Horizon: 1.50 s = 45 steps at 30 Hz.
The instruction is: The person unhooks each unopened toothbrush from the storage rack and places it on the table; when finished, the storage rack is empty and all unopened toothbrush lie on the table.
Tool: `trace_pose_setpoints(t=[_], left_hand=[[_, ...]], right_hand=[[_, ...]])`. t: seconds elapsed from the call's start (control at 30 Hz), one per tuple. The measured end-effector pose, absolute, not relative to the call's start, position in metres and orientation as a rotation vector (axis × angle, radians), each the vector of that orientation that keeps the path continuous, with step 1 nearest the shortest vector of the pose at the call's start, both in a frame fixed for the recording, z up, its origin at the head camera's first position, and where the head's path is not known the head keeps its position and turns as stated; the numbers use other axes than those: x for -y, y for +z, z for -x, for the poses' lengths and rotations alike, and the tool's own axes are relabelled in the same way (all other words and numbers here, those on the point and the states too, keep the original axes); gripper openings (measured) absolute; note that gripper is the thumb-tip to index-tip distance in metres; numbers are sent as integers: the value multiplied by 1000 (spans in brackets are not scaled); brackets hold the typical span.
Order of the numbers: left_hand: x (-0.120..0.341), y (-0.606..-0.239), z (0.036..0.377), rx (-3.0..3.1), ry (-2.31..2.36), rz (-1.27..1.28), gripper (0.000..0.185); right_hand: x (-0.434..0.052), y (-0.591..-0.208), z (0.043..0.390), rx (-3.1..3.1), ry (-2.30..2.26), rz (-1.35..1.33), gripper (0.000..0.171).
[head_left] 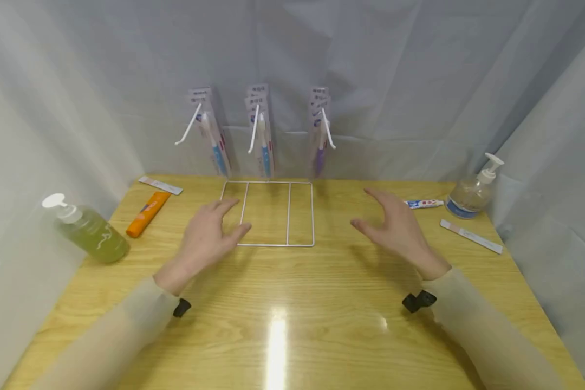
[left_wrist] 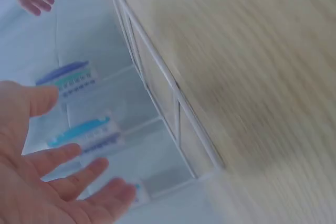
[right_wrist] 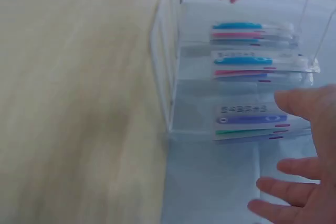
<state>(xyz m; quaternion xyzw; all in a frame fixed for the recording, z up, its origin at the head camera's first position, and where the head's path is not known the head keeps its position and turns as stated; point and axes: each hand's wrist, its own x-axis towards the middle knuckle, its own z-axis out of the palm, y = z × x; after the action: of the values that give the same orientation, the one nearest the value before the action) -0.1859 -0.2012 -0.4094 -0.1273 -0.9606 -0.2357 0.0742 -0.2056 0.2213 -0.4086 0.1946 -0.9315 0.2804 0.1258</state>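
Packaged toothbrushes hang in three groups on white hooks along the back: a left group (head_left: 216, 151), a middle group (head_left: 265, 151) and a right group (head_left: 320, 151). Below them a white wire rack (head_left: 288, 216) stands at the table's back edge. My left hand (head_left: 207, 233) hovers by the rack's left side, fingers and thumb spread, holding nothing. To the right of the rack, my right hand (head_left: 397, 227) is also held above the table with fingers apart and nothing in it. Both wrist views show the palms bare, with the toothbrush packs beyond the fingers.
On the left stand a green pump bottle (head_left: 99, 235), an orange tube (head_left: 148, 214) and a flat white packet (head_left: 161, 184). On the right are a small toothpaste tube (head_left: 425, 203), a clear pump bottle (head_left: 472, 192) and another slim packet (head_left: 470, 236). Pale curtains (head_left: 395, 65) enclose the table.
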Motion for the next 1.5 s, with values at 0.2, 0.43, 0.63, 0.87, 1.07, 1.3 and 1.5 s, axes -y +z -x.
trace_pose_setpoints(t=[0.2, 0.43, 0.63, 0.87, 1.07, 1.3, 1.5], left_hand=[[219, -410, 202, 2861, -975, 264, 53], [241, -420, 219, 2956, -1160, 87, 49], [252, -428, 231, 3038, -1135, -12, 52], [257, -434, 235, 3070, -1089, -71, 53], [256, -437, 239, 3060, -1095, -68, 54], [258, -440, 243, 3030, -1225, -114, 53], [264, -441, 245, 3044, -1336, -156, 47]], right_hand=[[-202, -390, 229, 2568, 1210, -497, 52], [-174, -371, 276, 2376, 1667, -405, 40], [-149, -356, 309, 2176, 1833, -329, 41], [-124, -348, 323, 2067, 1853, -321, 43], [-117, -348, 323, 2029, 1862, -254, 31], [-119, -351, 318, 2012, 1819, -261, 31], [-122, -349, 315, 2028, 1837, -197, 25]])
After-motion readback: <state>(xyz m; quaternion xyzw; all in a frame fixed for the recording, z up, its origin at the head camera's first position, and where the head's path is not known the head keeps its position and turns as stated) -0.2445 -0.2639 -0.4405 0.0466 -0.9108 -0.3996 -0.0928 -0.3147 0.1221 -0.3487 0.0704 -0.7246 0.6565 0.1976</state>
